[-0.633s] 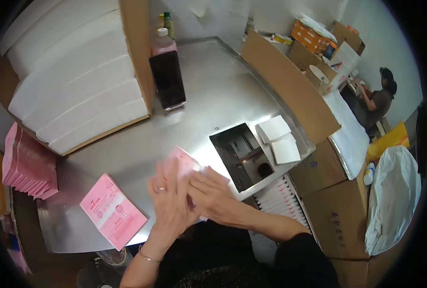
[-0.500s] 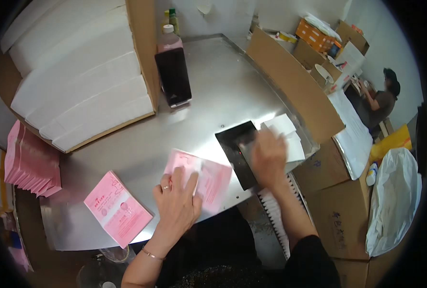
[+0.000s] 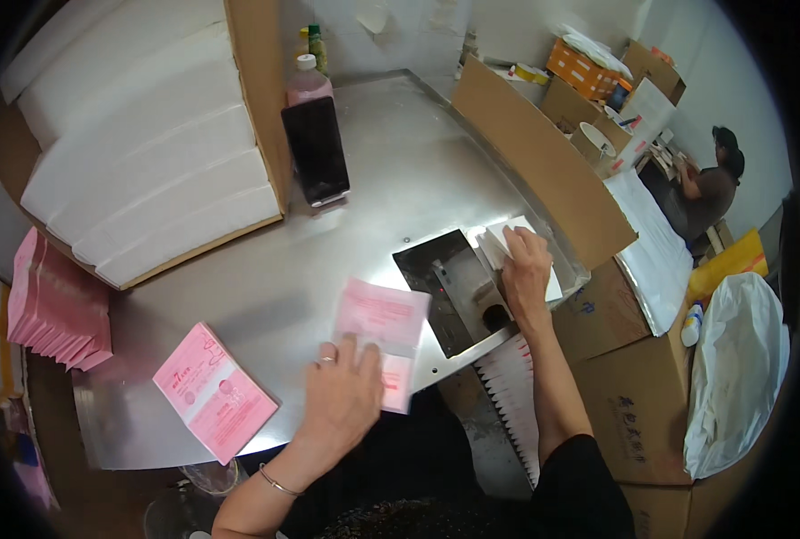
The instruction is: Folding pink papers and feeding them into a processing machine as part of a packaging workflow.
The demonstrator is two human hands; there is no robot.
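Note:
On the steel table (image 3: 265, 260), my left hand (image 3: 339, 395) has its fingers pressed on a flat pink printed packet (image 3: 386, 310); its thumb is hidden. My right hand (image 3: 528, 269) curls its fingers over a small stack of white slips (image 3: 497, 244), just right of a rectangular opening (image 3: 440, 278) in the table top. Inside the opening show a metal bar and a small red light. A neat stack of pink packets (image 3: 216, 391) lies left of my left hand, a pale band across its top one.
A carton of white paper stacks (image 3: 166, 180) fills the back left, with a row of pink packets (image 3: 58, 305) beside it. A phone (image 3: 316, 151) leans on a bottle. Cardboard (image 3: 544, 153) edges the table's right side; boxes and a plastic bag (image 3: 737, 377) stand beyond. Another person (image 3: 710, 184) sits far right.
My right hand has moved slightly right and up onto the white slips. The pink packet under my left hand has turned more upright. The opening, dark before, now shows its inside more clearly.

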